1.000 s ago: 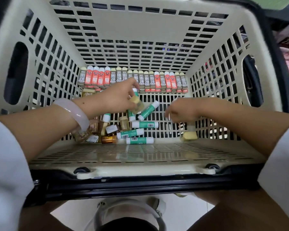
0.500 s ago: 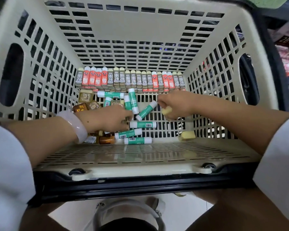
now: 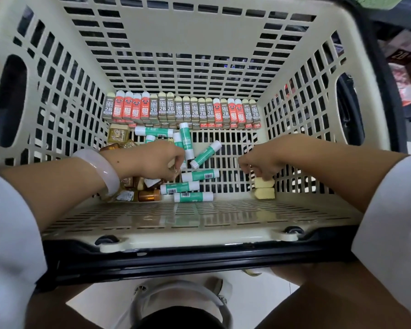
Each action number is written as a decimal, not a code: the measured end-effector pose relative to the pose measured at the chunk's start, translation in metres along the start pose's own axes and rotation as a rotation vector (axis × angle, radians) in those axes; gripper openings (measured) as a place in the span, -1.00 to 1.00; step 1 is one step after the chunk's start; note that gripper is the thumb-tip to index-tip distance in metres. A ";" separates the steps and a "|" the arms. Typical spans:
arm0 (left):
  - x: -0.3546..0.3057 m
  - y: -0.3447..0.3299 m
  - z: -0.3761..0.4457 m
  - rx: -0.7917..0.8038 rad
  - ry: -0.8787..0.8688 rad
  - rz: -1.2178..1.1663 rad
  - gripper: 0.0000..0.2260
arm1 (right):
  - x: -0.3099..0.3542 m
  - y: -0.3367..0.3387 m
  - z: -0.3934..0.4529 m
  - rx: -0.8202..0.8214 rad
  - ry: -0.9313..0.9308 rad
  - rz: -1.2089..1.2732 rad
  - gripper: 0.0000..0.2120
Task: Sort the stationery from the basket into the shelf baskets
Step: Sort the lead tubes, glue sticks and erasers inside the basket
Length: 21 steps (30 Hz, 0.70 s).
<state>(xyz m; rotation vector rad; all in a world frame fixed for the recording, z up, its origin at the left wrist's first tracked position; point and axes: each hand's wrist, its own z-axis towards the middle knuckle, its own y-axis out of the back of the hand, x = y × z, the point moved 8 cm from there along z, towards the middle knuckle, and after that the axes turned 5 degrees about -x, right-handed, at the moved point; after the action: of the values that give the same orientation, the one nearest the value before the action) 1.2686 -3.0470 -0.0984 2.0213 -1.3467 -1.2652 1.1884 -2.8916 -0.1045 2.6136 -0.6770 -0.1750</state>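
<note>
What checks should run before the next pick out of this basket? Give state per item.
1. Right hand free for a pick: cannot tell; its fingers curl just above the upper yellow eraser, contact unclear.
2. Left hand free: cannot tell; fingertips are buried among the gold-wrapped items.
3. Yellow erasers grouped: ok; the lower eraser lies against the upper one at the basket near-right corner.
4. Glue sticks reachable: ok; the angled glue stick lies uncovered on the floor between the hands.
5. 2B lead boxes undisturbed: ok; rowed upright along the far wall.
6. Shelf baskets in view: not ok; none visible.
</note>
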 end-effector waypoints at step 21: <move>-0.021 0.040 -0.006 -0.306 0.104 -0.728 -0.51 | 0.032 0.086 -0.027 -0.796 0.341 0.697 -0.55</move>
<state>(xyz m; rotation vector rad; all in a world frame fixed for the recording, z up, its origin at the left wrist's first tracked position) 1.2498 -3.0472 -0.0565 2.3780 -0.3147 -1.4979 1.1845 -2.9647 -0.0429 1.5040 -1.0672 0.1814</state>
